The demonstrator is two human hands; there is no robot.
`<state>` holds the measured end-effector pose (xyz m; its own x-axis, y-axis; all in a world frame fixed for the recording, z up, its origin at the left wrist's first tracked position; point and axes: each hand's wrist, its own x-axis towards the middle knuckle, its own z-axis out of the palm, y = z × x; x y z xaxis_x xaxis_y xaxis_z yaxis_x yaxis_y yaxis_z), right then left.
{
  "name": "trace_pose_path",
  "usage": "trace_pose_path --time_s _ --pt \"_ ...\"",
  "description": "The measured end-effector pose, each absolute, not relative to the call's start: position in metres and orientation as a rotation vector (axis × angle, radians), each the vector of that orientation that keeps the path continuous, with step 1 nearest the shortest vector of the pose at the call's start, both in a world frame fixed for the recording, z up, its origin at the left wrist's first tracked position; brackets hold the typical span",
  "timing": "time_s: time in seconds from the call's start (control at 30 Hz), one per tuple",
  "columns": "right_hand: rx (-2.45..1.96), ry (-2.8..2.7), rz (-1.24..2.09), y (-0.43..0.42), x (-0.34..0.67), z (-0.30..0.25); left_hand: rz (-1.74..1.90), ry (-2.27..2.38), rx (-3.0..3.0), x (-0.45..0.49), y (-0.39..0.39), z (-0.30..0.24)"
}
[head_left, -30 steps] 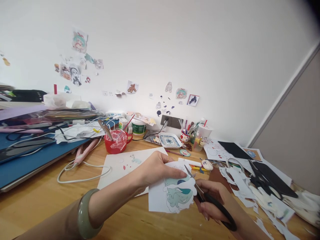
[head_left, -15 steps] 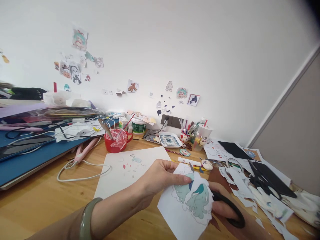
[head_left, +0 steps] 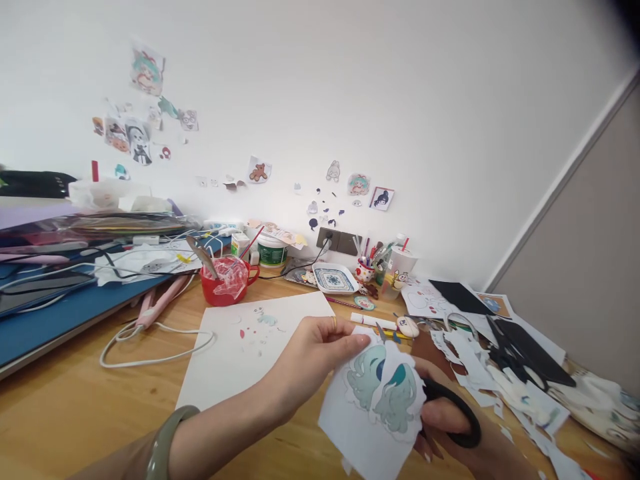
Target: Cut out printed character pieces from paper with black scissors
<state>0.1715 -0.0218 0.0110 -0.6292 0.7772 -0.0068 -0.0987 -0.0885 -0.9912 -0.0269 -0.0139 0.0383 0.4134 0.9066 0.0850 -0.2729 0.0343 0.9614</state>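
Note:
My left hand (head_left: 320, 353) pinches the upper left edge of a sheet of white paper (head_left: 350, 443), thumb on top. Pale green hair-like shapes with dark teal parts are drawn on the paper, and its right side has a wavy cut edge. Behind that edge, my right hand (head_left: 443, 420) is closed around the black handle of a pair of scissors (head_left: 465, 417). The blade tip shows just above the paper's top edge; the rest of the blades is hidden behind the sheet. Further left lies a larger white sheet (head_left: 220, 360) with small coloured cutouts on it.
Paper scraps (head_left: 475, 367) and a second pair of black scissors (head_left: 510, 350) lie at right. A red mug (head_left: 225, 287), a square patterned dish (head_left: 334, 279) and a plastic cup (head_left: 399, 273) stand toward the wall. A white cable (head_left: 150, 365) loops at left.
The left thumb has slid up off the drawing toward the paper's top edge, uncovering more of the dark teal part. The whole view has shifted slightly, with things appearing further left.

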Motion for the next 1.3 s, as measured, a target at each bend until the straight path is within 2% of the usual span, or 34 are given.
trace_pose_path --time_s 0.13,0.27,0.47,0.67,0.9,1.3 --pt "-0.726 -1.515 1.906 -0.019 0.175 0.010 1.056 0.648 1.051 -0.027 -0.014 0.038" --pt "-0.824 -1.650 1.713 -0.019 0.170 0.013 1.059 0.609 1.053 -0.028 -0.011 0.040" --pt "-1.221 -1.684 1.386 -0.028 0.154 0.027 1.132 0.737 1.192 -0.025 -0.006 0.044" --pt "-1.083 -1.473 1.310 -0.031 0.149 0.029 1.121 0.785 1.215 -0.021 -0.007 0.045" --pt "-1.153 -1.385 1.102 -0.034 0.135 0.034 1.079 0.759 1.170 -0.020 -0.010 0.046" --pt "-1.117 -1.500 1.190 -0.027 0.150 0.025 1.089 0.774 1.114 -0.019 -0.012 0.049"
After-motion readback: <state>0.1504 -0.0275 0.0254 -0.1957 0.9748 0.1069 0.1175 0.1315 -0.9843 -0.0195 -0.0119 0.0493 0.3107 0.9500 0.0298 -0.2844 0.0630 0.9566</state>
